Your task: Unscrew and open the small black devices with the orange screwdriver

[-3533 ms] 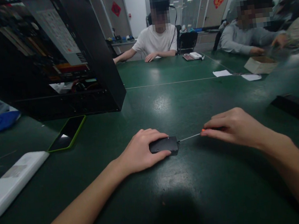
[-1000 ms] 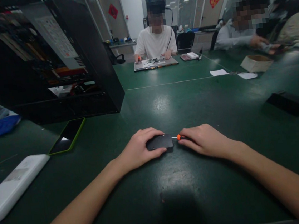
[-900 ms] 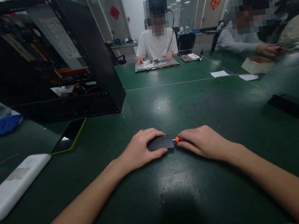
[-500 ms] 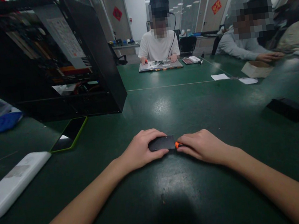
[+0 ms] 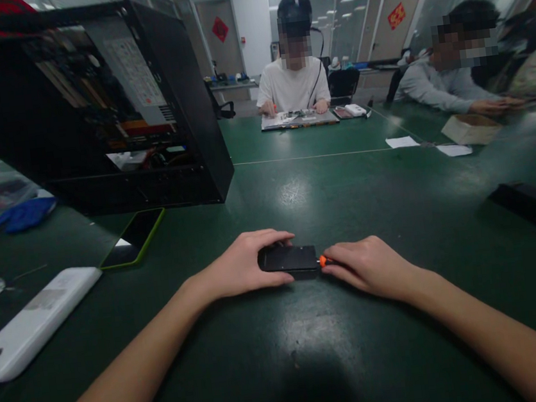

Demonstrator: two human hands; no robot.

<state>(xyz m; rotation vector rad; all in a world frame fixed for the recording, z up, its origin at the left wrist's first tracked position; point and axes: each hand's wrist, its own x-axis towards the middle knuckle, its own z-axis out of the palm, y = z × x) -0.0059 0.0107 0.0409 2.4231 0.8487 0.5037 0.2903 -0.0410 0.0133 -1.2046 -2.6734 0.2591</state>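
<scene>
A small flat black box (image 5: pixel 290 258) lies on the green table in the middle of the head view. My left hand (image 5: pixel 250 261) is wrapped round its left end, thumb along the near side and fingers along the far side. My right hand (image 5: pixel 365 264) is closed on a small tool with an orange collar (image 5: pixel 322 261) and a thin metal shaft. The tool's shaft points left and meets the right end of the box; whether its tip is inside cannot be made out. Most of the tool's handle is hidden in my right hand.
An open black computer case (image 5: pixel 194 106) stands at the left, with a green-edged phone (image 5: pixel 139 236) and a long white device (image 5: pixel 40 324) before it. A black object (image 5: pixel 527 202) lies at the right. Two people sit across the table, near a cardboard box (image 5: pixel 470 129).
The view has shifted a little. My left fingers sit farther back along the black box, so more of it shows. A short piece of metal shaft now shows between box and orange collar.
</scene>
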